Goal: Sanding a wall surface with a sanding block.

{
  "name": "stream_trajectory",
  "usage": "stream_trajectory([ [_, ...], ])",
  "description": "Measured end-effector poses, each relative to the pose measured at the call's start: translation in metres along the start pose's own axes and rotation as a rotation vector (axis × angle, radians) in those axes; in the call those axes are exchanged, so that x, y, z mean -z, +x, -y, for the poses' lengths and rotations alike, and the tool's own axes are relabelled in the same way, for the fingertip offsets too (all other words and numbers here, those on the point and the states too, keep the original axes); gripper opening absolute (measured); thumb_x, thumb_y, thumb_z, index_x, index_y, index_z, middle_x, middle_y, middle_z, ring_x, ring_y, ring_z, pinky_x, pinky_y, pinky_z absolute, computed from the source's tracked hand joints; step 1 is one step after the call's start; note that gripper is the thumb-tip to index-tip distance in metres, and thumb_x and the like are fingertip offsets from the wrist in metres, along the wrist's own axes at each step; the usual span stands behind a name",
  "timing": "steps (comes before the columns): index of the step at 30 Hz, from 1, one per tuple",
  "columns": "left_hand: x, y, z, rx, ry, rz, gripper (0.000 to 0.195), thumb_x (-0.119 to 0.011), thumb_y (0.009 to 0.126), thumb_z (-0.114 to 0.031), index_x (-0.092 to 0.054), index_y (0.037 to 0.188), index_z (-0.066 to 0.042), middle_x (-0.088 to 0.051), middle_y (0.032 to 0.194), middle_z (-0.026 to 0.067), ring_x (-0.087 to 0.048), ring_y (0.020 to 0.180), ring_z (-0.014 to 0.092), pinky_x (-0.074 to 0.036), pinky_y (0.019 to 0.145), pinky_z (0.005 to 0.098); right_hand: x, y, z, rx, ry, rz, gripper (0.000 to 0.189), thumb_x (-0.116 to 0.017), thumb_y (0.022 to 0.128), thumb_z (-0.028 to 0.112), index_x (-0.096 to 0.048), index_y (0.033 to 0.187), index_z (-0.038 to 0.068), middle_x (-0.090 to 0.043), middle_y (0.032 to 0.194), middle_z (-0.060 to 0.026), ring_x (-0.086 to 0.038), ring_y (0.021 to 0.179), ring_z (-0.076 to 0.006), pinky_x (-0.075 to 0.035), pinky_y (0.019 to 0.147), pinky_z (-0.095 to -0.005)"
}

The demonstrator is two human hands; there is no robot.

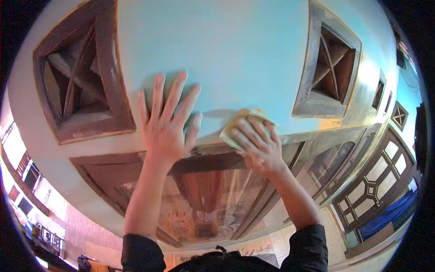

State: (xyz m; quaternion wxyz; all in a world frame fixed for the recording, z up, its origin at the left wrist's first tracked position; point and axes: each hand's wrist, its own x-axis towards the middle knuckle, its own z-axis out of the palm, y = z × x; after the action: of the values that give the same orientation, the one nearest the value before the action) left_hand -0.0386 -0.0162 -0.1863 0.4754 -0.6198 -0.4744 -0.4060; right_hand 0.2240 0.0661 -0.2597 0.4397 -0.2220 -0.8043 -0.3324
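My left hand (pixel 170 119) lies with spread fingers against the light blue wall (pixel 217 61), just above the top frame of a window, and holds nothing. To its right, my right hand (pixel 260 141) presses a folded pale yellow cloth (pixel 248 115) on the wall, close to the top edge of the same window frame. Below both hands is the brown-framed glass window (pixel 207 197), with a reddish curtain showing in or behind the glass.
Brown-framed vents with crossed bars are set in the wall at left (pixel 119 119) and right (pixel 319 108). A brown door with glass panes (pixel 370 187) stands far right, a blue cloth (pixel 390 214) by its lower part. Tiled floor (pixel 102 234) shows at lower left.
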Motion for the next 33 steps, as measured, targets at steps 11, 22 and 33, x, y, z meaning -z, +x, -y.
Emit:
stream_trajectory([
  [11,-0.006,-0.014,-0.012,0.015,0.012,-0.012,0.047,-0.063,0.09,-0.03,-0.069,0.135,-0.019,-0.049,0.159,0.0053,-0.033,0.153,0.038,-0.011,0.125,0.0591,0.028,0.036,-0.035,-0.069,-0.138,-0.164,0.053,-0.063,0.094,0.027,-0.06,0.14,0.001,-0.048,0.157,-0.014,-0.044,0.144,-0.0412,-0.024,0.119,-0.0625],
  [22,-0.004,-0.018,-0.006,0.008,0.024,-0.017,0.046,-0.062,0.091,-0.032,-0.069,0.134,-0.017,-0.049,0.159,0.0074,-0.033,0.153,0.04,-0.009,0.125,0.0587,0.03,0.03,-0.038,-0.086,0.042,-0.07,0.054,-0.056,0.099,0.029,-0.055,0.147,0.004,-0.044,0.16,-0.0157,-0.037,0.149,-0.0393,-0.023,0.121,-0.0573],
  [33,-0.004,-0.021,-0.007,0.037,0.105,-0.022,0.05,-0.06,0.094,-0.039,-0.065,0.14,-0.021,-0.046,0.161,0.0055,-0.031,0.154,0.038,-0.01,0.125,0.0592,0.023,0.041,-0.018,-0.146,0.042,-0.065,0.059,-0.048,0.099,0.021,-0.044,0.152,-0.004,-0.036,0.163,-0.0232,-0.028,0.152,-0.0492,-0.017,0.122,-0.062],
])
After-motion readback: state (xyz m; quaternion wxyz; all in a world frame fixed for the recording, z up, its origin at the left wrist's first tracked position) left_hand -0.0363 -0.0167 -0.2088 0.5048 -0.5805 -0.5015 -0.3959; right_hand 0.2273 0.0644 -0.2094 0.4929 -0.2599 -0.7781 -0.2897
